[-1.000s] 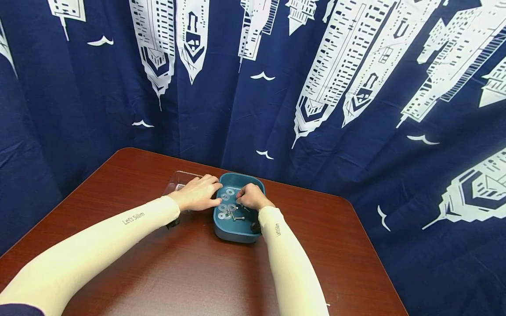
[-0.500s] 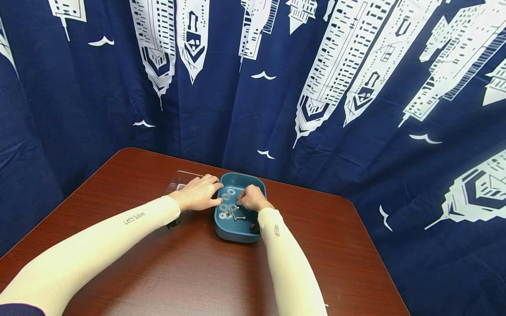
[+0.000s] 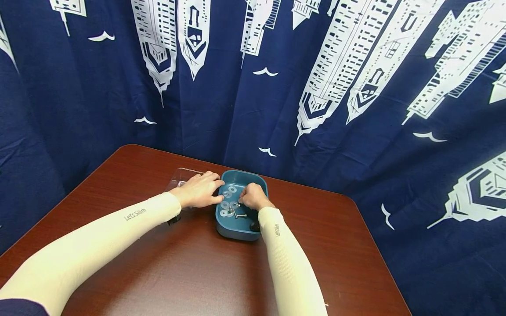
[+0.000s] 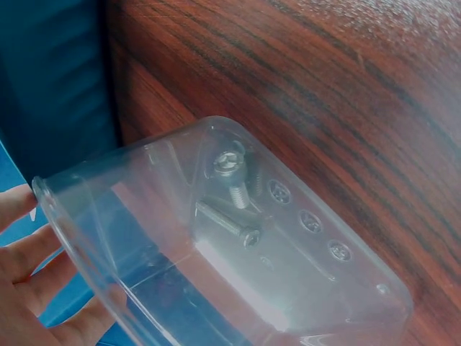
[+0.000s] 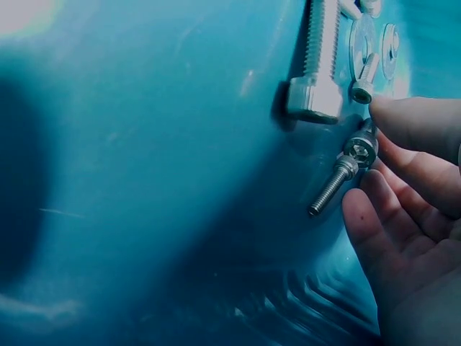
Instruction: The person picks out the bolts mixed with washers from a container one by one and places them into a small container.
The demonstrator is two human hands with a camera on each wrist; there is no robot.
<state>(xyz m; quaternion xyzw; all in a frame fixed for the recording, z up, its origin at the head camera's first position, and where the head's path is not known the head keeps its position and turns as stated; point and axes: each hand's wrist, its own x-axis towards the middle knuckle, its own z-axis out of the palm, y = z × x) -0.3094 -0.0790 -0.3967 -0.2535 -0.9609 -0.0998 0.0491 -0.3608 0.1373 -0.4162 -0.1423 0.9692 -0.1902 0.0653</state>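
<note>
A clear plastic box (image 4: 374,295) rests at left on the far part of a reddish-brown bench (image 3: 170,263), two metal screws (image 4: 227,223) lying inside. A person's left hand (image 3: 199,192), its fingers spread, reaches over the box toward the left rim of a blue tray (image 3: 238,235); whether it touches the clear box cannot be told. Translucent washers (image 3: 224,205) lie along the tray's left side, with a large bolt (image 5: 315,72) to their right. Farther right, the right hand (image 3: 254,196) dips into the tray, fingers curled, fingertips beside a small screw (image 5: 335,187) and a dark bolt (image 5: 361,148); whether it pinches anything cannot be told. A navy curtain (image 3: 237,109) printed with white skyscrapers hangs beyond.
</note>
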